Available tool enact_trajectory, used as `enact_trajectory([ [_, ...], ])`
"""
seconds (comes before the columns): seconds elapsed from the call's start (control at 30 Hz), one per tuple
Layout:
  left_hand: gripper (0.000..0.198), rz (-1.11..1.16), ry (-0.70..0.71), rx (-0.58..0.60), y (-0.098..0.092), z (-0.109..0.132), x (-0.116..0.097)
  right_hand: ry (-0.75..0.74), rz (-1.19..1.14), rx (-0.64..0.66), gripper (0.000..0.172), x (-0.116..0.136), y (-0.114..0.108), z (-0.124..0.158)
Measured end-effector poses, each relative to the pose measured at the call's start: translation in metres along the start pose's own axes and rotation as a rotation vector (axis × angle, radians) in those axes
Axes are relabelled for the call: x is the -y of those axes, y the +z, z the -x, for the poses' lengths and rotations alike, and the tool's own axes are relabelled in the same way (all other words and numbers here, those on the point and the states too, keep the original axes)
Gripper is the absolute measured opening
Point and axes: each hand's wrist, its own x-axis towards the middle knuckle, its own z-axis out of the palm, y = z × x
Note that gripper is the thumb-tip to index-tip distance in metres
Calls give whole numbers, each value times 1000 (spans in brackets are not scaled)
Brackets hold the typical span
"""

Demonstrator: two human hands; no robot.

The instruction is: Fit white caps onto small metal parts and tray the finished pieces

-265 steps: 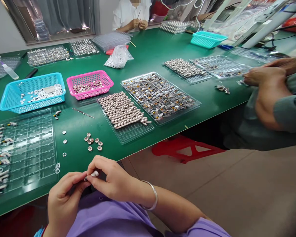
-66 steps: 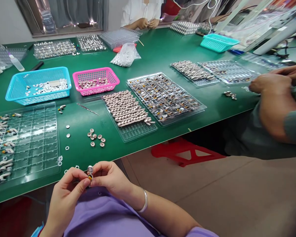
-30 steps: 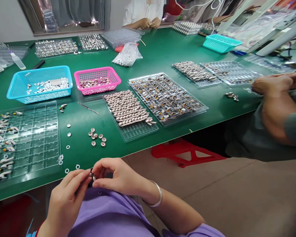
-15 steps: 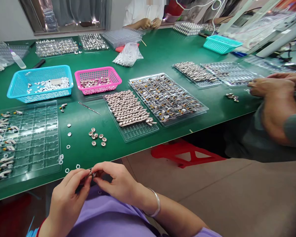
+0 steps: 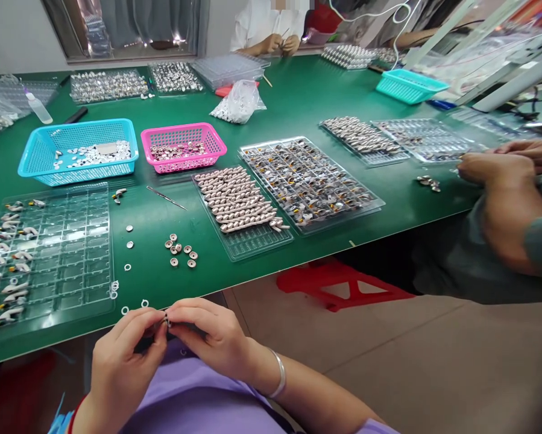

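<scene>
Just off the table's front edge, my left hand (image 5: 128, 346) and my right hand (image 5: 214, 331) meet fingertip to fingertip. Both pinch a small metallic part (image 5: 166, 320), mostly hidden by the fingers, so its kind does not show. Close by on the table lie white rings (image 5: 144, 304) and several small round metal caps (image 5: 174, 248). To the left is a clear compartment tray (image 5: 72, 241), its left columns filled with small curved parts (image 5: 11, 295) with orange tips. A pair of tweezers (image 5: 166, 197) rests behind the caps.
A blue basket (image 5: 78, 172) with white pieces and a pink basket (image 5: 184, 163) stand behind. Trays of metal parts (image 5: 234, 199) and assembled pieces (image 5: 309, 181) lie to the right. A co-worker's arm (image 5: 506, 187) is at far right; another person sits opposite. A red stool (image 5: 343, 286) is underneath.
My right fingers have closed in nearer to my left fingertips around the small part. The view has shifted slightly, and the person opposite now holds up a thin stick-like thing.
</scene>
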Motion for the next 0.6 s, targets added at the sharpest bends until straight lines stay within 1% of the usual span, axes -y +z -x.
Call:
enact_trajectory([
  [0.2, 15, 71, -87, 1, -1, 0, -1, 47, -9, 9, 24, -2, 0, 3],
  [0.27, 16, 107, -132, 21, -2, 0, -3, 55, -4, -8, 24, -2, 0, 3],
  [0.33, 17, 181, -207, 57, -4, 0, -5, 60, -8, -27, 24, -2, 1, 3],
  [0.4, 15, 293, -326, 100, -5, 0, -5, 65, -20, -42, 23, -1, 2, 2],
  [0.5, 11, 508, -592, 151, -5, 0, -4, 72, -42, -62, 20, 0, 3, 1],
  [0.53, 14, 588, -680, 175, -4, 0, -4, 75, -56, -73, 19, 0, 3, 1],
  [0.6, 24, 740, -829, 259, -3, 0, -3, 90, -94, -96, 16, 0, 3, 1],
])
